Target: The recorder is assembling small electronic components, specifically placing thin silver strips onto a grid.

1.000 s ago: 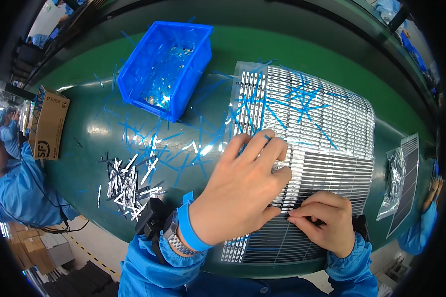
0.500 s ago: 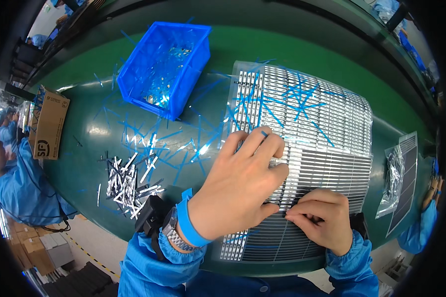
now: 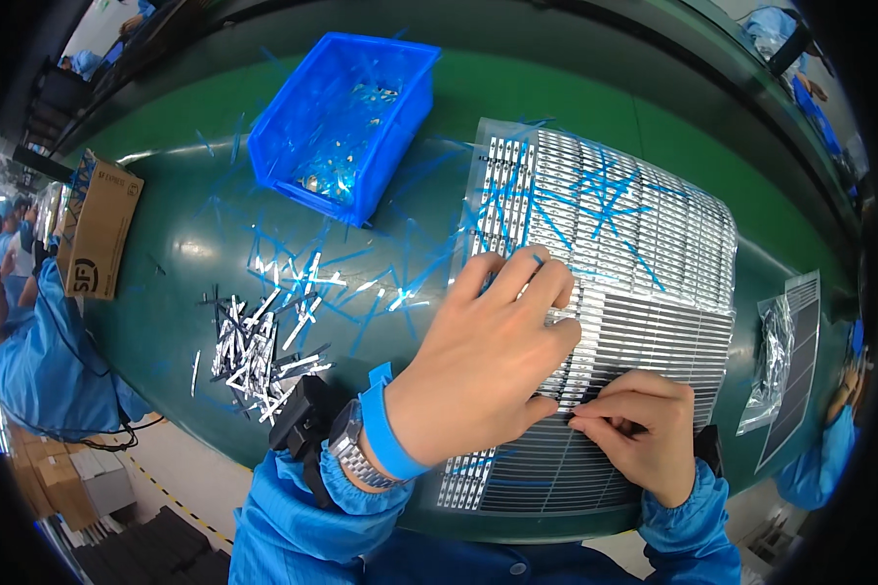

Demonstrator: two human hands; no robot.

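Thin, glossy striped sheets (image 3: 665, 339) laid right of the boxy blue plastic bin (image 3: 401, 148), overlapped by the left hand (image 3: 493, 366), palm down, fingers curled, thumb apart, right hand (image 3: 644, 434) pinched narrow over them, any held piece indiscernible.

Bin (image 3: 400, 146) behind strip pile (image 3: 252, 353), sheets (image 3: 654, 336) right of both, carton (image 3: 105, 229) far left

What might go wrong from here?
Blue slivers lie across the strip sheet; one might get trapped under the left hand. The pile of loose strips looks close to the black wrist device in this view, so a sideways arm swing could scatter it. The right hand sits just beside the left thumb; they may bump.
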